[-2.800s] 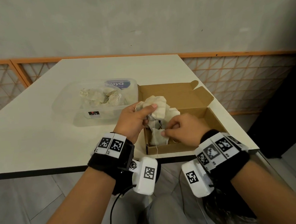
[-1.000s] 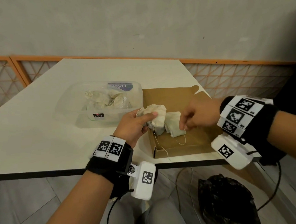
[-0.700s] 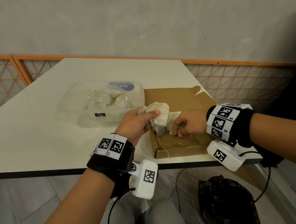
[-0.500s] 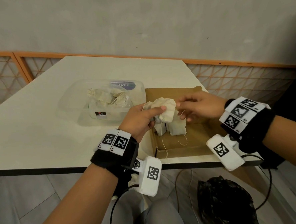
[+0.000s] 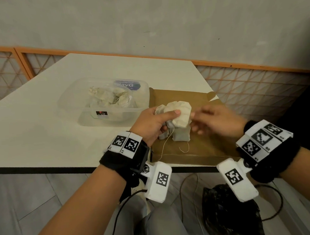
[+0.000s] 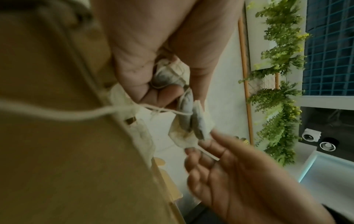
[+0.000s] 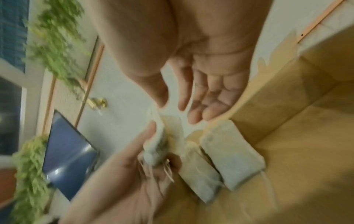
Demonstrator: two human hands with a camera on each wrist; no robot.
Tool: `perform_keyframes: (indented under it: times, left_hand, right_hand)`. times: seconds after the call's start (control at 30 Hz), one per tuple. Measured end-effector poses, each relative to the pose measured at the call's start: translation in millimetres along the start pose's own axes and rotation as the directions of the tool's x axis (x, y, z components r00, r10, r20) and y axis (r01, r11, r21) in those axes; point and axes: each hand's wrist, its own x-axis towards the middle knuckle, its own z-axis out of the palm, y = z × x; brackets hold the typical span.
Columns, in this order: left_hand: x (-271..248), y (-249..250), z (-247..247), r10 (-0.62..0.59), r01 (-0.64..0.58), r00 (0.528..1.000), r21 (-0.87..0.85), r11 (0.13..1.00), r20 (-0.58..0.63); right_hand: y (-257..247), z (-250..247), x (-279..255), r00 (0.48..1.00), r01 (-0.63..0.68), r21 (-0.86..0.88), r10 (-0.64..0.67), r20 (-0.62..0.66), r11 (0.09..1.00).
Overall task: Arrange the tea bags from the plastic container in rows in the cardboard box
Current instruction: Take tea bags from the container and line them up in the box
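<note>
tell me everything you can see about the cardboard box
The cardboard box is plain brown, shallow and open, its lid flap folded back flat on the white table. It sits at the table's near right corner, beside the plastic container. Two pale tea bags lie side by side against its left wall, strings trailing over the floor. The left hand holds a bunch of tea bags above it.

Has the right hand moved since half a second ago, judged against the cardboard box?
Yes. The right hand has come slightly nearer and lower over the cardboard box, its open fingers still reaching for the tea bag bundle in the left hand.
</note>
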Motion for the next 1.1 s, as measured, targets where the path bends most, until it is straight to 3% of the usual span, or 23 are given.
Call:
perform_keyframes:
  times: [0.03, 0.1, 0.23, 0.33, 0.4, 0.53, 0.63, 0.77, 1.0, 1.1]
  left_hand:
    - [-0.3, 0.3, -0.6, 0.001, -0.001, 1.000, 0.015, 1.000, 0.003]
    - [-0.5, 0.0, -0.1, 0.000, 0.000, 1.000, 0.050, 0.999, 0.008]
    - [-2.0, 1.6, 1.7, -0.016, 0.014, 0.999, 0.075, 0.997, 0.032]
    - [-2.6, 6.4, 1.6, -0.068, 0.068, 0.998, -0.008, 0.998, 0.003]
    - [-1.8, 6.2, -0.1, -0.069, 0.068, 0.997, -0.044, 0.997, -0.019]
    - [-1.1, 0.1, -2.2, 0.031, -0.031, 0.999, 0.026, 0.999, 0.023]
    - [-3.5, -1.7, 1.4, 0.077, -0.082, 0.996, 0.117, 0.990, 0.050]
    - [-6.9, -0.3, 4.7, 0.072, -0.086, 0.994, 0.170, 0.982, 0.088]
    - [-8.9, 6.1, -5.1, 0.138, -0.130, 0.990, 0.187, 0.974, -0.033]
    - [-10.8, 7.9, -8.7, 0.159, -0.153, 0.987, 0.193, 0.969, -0.015]
  right_hand:
    - [-5.1, -1.9, 1.7, 0.996, 0.046, 0.091, -0.038, -0.086, 0.995]
    - [-10.4, -1.6, 4.4, 0.985, 0.122, 0.156, -0.100, -0.138, 0.980]
    - [-8.6, 3.4, 8.7, 0.969, 0.204, 0.082, -0.189, -0.158, 0.976]
    - [-8.3, -7.1, 10.0, 0.962, 0.210, 0.026, -0.202, -0.182, 0.977]
    - [-11.9, -17.3, 5.6, 0.970, 0.203, -0.041, -0.207, -0.127, 0.978]
    - [-28.8, -29.5, -8.4, 0.965, 0.260, -0.223, -0.242, 0.105, 0.940]
    - [-33.5, -21.8, -8.8, 0.952, 0.297, -0.242, -0.266, 0.152, 0.924]
    - [-28.6, -6.8, 1.3, 0.947, 0.319, -0.265, -0.298, 0.118, 0.910]
    - [-22.8, -12.0, 9.1, 0.956, 0.283, -0.151, -0.291, -0.036, 0.947]
    - [-19.9, -17.9, 13.1, 0.953, 0.239, -0.153, -0.262, -0.150, 0.959]
